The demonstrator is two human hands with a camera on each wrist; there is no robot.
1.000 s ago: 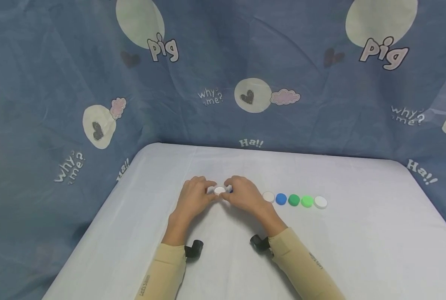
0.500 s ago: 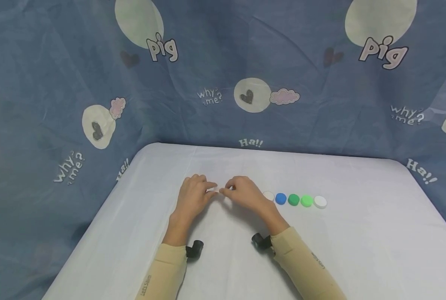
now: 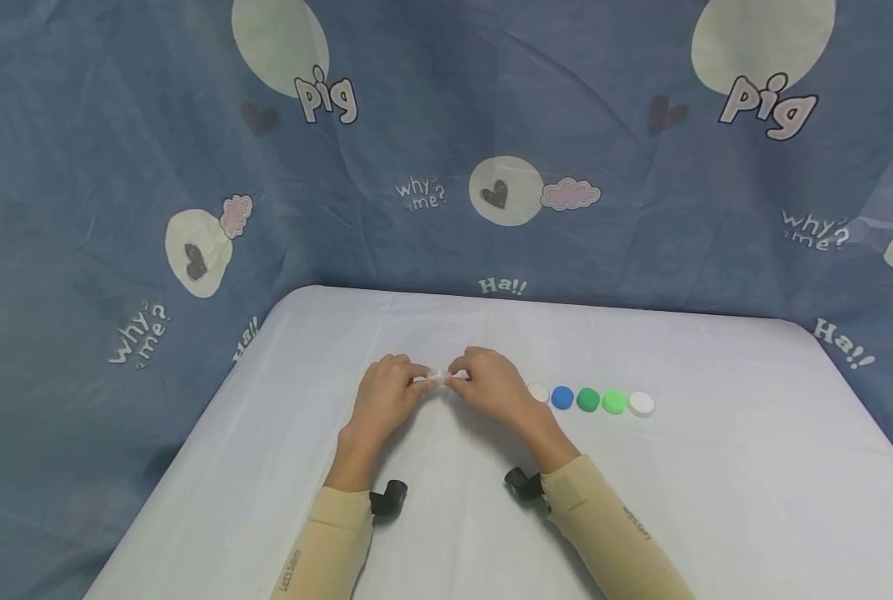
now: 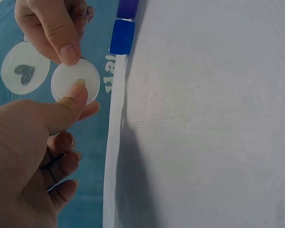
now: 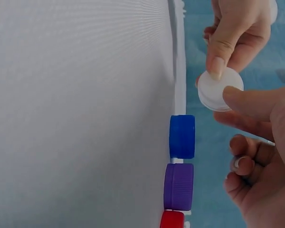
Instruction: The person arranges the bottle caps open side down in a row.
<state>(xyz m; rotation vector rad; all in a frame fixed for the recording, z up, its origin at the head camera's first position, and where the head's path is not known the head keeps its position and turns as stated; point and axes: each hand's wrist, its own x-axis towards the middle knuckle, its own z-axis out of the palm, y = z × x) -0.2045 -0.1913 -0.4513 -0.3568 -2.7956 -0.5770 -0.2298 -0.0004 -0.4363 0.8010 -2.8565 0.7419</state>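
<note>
A round white bottle cap [image 4: 64, 78] is held up between both hands, its flat face toward the wrist cameras. My left hand [image 3: 388, 392] pinches one side of it, with the thumb laid across the face in the left wrist view. From the other side my right hand [image 3: 493, 387] pinches the same cap, thumb on the face and a finger behind, as the right wrist view shows. Beside the hands on the table stand a blue cap [image 5: 182, 137], a ribbed purple cap [image 5: 179, 186] and a red cap [image 5: 172, 220], mostly hidden by the right hand in the head view.
Right of the hands the row goes on with a white cap [image 3: 540, 392], a blue cap [image 3: 562, 397], a dark green cap [image 3: 588, 400], a light green cap [image 3: 615, 402] and another white cap [image 3: 641, 405]. A printed blue cloth [image 3: 416, 250] hangs behind the white table [image 3: 716, 500].
One second ago the cap's white face showed from above between the hands; it has since tilted, mostly covered by fingertips half a second ago. The right fingers shifted slightly; the row stayed put.
</note>
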